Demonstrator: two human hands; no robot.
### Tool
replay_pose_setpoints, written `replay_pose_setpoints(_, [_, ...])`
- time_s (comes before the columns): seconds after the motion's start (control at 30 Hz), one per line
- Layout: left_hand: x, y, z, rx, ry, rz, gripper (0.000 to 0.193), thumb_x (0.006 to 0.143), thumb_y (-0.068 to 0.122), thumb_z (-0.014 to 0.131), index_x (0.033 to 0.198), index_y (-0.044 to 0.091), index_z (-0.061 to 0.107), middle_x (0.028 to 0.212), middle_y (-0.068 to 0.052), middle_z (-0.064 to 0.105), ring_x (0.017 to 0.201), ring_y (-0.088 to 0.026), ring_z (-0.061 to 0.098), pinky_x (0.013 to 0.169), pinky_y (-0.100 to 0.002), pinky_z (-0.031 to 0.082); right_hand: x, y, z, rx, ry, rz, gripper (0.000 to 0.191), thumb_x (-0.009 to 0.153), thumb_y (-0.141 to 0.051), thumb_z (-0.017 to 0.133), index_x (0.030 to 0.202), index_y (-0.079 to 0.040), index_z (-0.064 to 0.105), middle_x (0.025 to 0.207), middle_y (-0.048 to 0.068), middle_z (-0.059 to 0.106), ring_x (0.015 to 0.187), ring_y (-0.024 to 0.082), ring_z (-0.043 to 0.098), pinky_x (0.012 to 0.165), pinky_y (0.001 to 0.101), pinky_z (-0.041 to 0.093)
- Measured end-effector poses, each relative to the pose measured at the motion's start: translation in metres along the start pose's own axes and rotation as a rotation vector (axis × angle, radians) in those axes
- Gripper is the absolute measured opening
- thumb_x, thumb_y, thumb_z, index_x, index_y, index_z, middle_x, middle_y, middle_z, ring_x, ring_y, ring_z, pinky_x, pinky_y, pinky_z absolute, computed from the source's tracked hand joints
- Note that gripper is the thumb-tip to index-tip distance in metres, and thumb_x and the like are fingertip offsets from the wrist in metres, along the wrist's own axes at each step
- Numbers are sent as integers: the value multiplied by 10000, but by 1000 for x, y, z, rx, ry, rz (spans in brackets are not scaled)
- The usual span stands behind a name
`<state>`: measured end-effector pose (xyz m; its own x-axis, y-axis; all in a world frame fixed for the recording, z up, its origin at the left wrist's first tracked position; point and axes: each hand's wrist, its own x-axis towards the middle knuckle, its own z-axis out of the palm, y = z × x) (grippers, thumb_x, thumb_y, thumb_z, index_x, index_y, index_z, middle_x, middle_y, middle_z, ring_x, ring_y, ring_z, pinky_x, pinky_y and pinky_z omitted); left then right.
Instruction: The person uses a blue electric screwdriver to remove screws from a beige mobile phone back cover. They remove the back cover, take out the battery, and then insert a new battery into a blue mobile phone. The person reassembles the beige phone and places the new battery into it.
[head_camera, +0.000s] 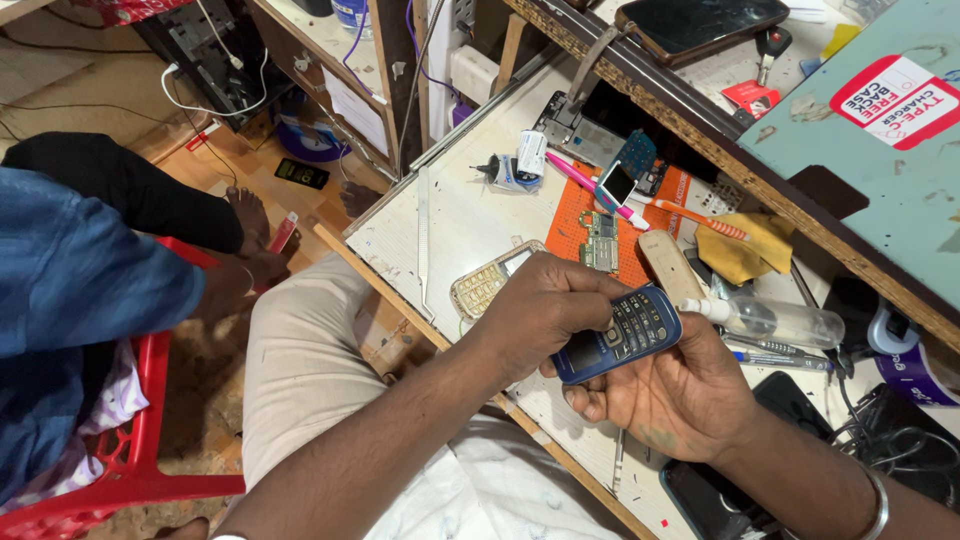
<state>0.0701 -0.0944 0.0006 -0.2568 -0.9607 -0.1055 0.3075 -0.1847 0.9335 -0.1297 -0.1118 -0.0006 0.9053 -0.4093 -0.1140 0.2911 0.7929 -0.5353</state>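
A small blue keypad phone (617, 335) lies in the palm of my right hand (675, 395), above the white workbench (450, 215). My left hand (540, 305) reaches over from the left, its fingers curled onto the phone's screen end and upper edge. Just beyond my left hand a cream phone keypad cover (485, 285) rests on the bench. A green circuit board (599, 240) sits on an orange mat (575, 215) behind the phone.
On the bench lie a beige phone back cover (670, 265), a clear bottle (780, 320), a yellow cloth (745, 250), a pink pen (580, 178) and an orange toothbrush (700, 218). Another person in blue sits on a red chair (135, 455) at the left.
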Motion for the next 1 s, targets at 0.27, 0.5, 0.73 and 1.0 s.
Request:
replay_pose_setpoints(0.27, [0, -3, 0, -44, -7, 4, 350, 813, 54, 594, 1097, -24, 785, 669, -74, 717, 415, -47, 528, 351, -221, 434, 0, 1, -1, -11, 17, -22, 590, 1039, -470, 532, 1386, 7, 534, 1253, 258, 617, 1034, 337, 596, 887, 442, 500])
replay_pose_setpoints(0.5, [-2, 0, -1, -6, -7, 5, 359, 818, 65, 593, 1110, -13, 787, 650, -74, 707, 402, -42, 515, 344, -217, 429, 0, 1, 1, -23, 16, -5, 602, 1050, -476, 504, 1391, 20, 527, 1257, 293, 607, 1022, 335, 596, 877, 430, 496])
replay_pose_setpoints(0.73, [-1, 1, 0, -13, -6, -1, 359, 816, 65, 595, 1109, -12, 787, 645, -70, 704, 392, -42, 505, 333, -218, 418, 1, 0, 3, -25, 18, -10, 619, 1044, -486, 500, 1407, 15, 510, 1272, 311, 595, 1032, 335, 601, 881, 426, 504])
replay_pose_setpoints(1.0, [0, 0, 0, -29, -5, 2, 355, 818, 68, 591, 1101, -14, 790, 648, -67, 705, 399, -47, 513, 333, -221, 417, 2, -2, 3, -16, -1, 7, 618, 1040, -474, 510, 1433, 3, 494, 1307, 351, 574, 1043, 347, 607, 898, 421, 507])
